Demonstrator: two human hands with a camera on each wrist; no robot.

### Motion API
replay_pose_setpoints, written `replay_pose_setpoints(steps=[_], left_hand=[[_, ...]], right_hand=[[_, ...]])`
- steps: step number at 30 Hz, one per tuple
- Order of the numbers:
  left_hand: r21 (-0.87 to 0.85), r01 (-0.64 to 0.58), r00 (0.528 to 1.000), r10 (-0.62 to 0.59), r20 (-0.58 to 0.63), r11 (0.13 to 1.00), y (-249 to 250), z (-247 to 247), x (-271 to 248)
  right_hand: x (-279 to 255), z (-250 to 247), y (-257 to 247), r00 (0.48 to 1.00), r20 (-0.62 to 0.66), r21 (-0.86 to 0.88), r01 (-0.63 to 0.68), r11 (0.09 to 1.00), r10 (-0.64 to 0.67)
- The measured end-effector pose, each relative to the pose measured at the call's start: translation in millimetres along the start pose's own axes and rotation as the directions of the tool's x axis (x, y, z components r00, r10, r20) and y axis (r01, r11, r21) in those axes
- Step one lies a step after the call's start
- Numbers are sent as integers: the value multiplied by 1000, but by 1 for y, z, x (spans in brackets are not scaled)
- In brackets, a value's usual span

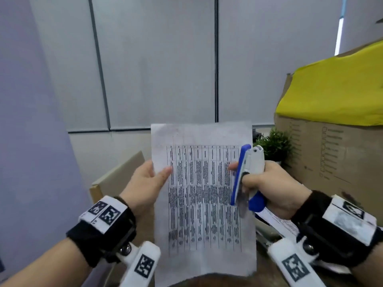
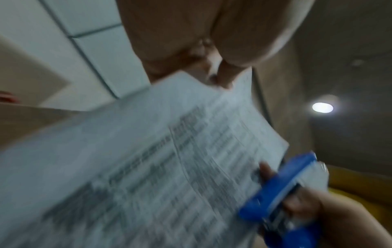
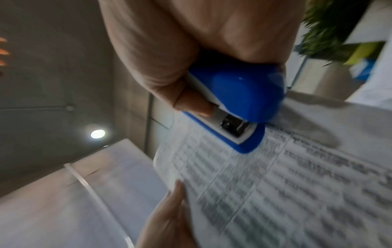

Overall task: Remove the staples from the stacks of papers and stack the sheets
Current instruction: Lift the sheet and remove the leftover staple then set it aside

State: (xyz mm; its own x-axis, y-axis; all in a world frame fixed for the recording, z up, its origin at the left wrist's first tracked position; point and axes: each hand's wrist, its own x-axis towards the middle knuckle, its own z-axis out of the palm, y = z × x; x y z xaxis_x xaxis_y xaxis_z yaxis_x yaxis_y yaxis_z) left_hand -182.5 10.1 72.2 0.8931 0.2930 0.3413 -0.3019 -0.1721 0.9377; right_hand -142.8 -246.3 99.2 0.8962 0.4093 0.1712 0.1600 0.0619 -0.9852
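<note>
A printed sheet of paper (image 1: pixel 204 195) with a dense table is held upright in front of me. My left hand (image 1: pixel 147 183) pinches its left edge, thumb on the front. My right hand (image 1: pixel 267 183) grips a blue and white stapler (image 1: pixel 247 177) and also holds the sheet's right edge with a fingertip showing on the front. In the left wrist view the paper (image 2: pixel 148 167) is blurred, with the stapler (image 2: pixel 282 193) at its far edge. The right wrist view shows the stapler (image 3: pixel 235 104) lying against the paper (image 3: pixel 286 193), with the left hand (image 3: pixel 167 216) below.
A large cardboard box (image 1: pixel 331 158) with yellow cloth (image 1: pixel 335 88) on top stands at the right. A small green plant (image 1: pixel 275 143) sits beside it. More papers (image 1: pixel 277 222) lie under my right wrist. A cardboard edge (image 1: pixel 118 175) shows at left, grey wall panels behind.
</note>
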Motion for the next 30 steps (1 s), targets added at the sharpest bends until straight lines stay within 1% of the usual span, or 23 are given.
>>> replay_pose_setpoints(steps=[2,4,6,8,12,14,17,18,19,20,21,23,24,25,26,28,30], left_hand=[[55,-96,987,102,-125,994,9,14,-3],[79,-134,971,146,-186,988,12,27,-11],[40,-114,974,119,-194,993,12,38,-24],[26,-78,976,82,-203,997,5,42,-31],[17,-15,983,18,-184,1000,-3,41,-31],[-6,11,982,-12,-191,1000,-2,36,-26],[-17,37,977,-40,-208,999,-2,27,-20],[-12,44,976,-46,-214,999,-3,25,-18],[-6,47,975,-47,-216,999,-3,24,-16],[2,41,976,-40,-215,999,-5,23,-14],[2,36,977,-35,-212,999,-4,25,-13],[0,23,982,-22,-189,1000,0,29,-14],[9,13,986,-12,-169,1000,2,32,-14],[21,-2,990,5,-143,1000,4,36,-16],[32,-20,992,24,-123,999,5,39,-17],[58,-52,994,57,-97,997,8,43,-19],[80,-77,994,83,-76,994,12,46,-22]], right_hand=[[-8,12,-8,998,-16,-8,66,998,-67],[-19,20,-5,995,-6,-27,95,995,-95],[-26,24,9,997,-13,-48,80,996,-80],[-26,25,27,997,-56,-113,48,992,-54],[-19,19,52,991,-126,-206,18,978,-44],[-20,16,47,983,-155,-237,64,969,-103],[-14,8,20,954,-196,-164,195,967,-226],[-8,5,8,930,-237,-134,256,957,-282],[0,1,-4,890,-288,-118,332,936,-353],[9,0,-16,837,-342,-124,411,903,-427],[16,-1,-27,773,-383,-142,492,859,-506],[27,0,-49,649,-405,-219,615,757,-644],[30,4,-59,598,-395,-266,652,710,-697],[33,8,-66,565,-371,-299,678,671,-737],[35,12,-71,557,-342,-316,690,651,-757],[40,19,-75,562,-268,-364,692,623,-782],[43,26,-73,555,-178,-487,668,563,-813]])
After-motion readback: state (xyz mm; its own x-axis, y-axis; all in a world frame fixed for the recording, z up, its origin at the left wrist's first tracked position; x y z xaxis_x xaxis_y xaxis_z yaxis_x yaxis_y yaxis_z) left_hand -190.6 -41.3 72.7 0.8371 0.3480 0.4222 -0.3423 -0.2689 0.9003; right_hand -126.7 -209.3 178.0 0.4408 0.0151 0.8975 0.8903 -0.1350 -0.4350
